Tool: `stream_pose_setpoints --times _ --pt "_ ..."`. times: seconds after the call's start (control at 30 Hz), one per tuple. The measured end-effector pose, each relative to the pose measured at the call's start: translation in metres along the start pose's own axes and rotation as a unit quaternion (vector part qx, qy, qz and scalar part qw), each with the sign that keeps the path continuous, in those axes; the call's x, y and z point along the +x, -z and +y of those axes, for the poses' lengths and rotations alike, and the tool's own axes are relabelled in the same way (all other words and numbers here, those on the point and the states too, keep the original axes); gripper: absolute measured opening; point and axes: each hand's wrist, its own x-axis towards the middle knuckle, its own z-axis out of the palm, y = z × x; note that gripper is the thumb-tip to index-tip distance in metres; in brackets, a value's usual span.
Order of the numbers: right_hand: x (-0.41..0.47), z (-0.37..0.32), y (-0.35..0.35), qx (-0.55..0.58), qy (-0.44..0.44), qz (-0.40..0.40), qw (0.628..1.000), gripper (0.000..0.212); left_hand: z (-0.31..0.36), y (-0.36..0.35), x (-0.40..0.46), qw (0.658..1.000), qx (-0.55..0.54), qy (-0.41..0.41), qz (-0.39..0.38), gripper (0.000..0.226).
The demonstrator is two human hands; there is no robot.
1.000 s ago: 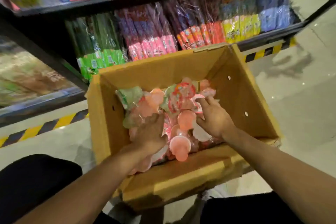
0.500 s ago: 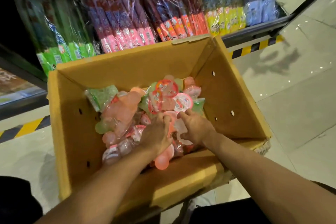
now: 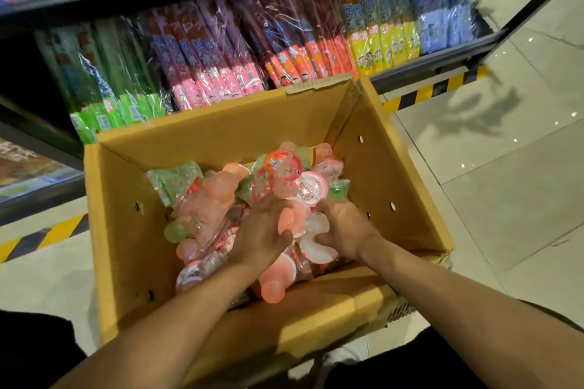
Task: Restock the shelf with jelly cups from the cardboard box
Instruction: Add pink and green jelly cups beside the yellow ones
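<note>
2 hands, left hand (image 3: 262, 230) and right hand (image 3: 344, 230), now closed together gripping jelly cups (image 3: 294, 221); 1 cardboard box (image 3: 126, 230), earlier reaching apart.

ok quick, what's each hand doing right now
Left hand: fingers curled round a pink jelly cup in the cardboard box.
Right hand: gripping a clear whitish jelly cup beside it.

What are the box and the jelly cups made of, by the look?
Cardboard box: matte brown corrugated board, going by creased flaps and punched holes. Jelly cups: likely thin translucent glossy plastic, tinted pink or green, with printed film lids.
</note>
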Motion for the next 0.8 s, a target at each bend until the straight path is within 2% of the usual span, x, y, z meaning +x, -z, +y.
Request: stream_pose_setpoints --times 0.27,0.33,0.47,0.63,0.8 --pt "-0.084 -0.053 0.125 0.117 0.032 0.113 0.986 0.047 0.09 0.118 -0.009 0.994 -0.055 0.048 0.079 0.057" --pt "-0.106 -0.076 0.168 0.143 0.041 0.14 0.979 0.048 0.123 0.166 -0.012 0.994 -0.055 0.044 0.084 0.054" --pt "-0.149 -0.133 0.267 0.151 0.069 0.167 0.972 0.05 0.192 0.276 -0.026 0.994 -0.057 -0.018 0.096 0.047" --pt "-0.208 -0.219 0.413 0.18 0.13 0.193 0.956 0.042 0.296 0.425 -0.047 0.986 -0.079 -0.02 0.145 0.043" --pt "-0.264 -0.293 0.534 0.186 0.153 0.245 0.939 0.039 0.392 0.552 -0.066 0.977 -0.1 -0.032 0.183 0.042"
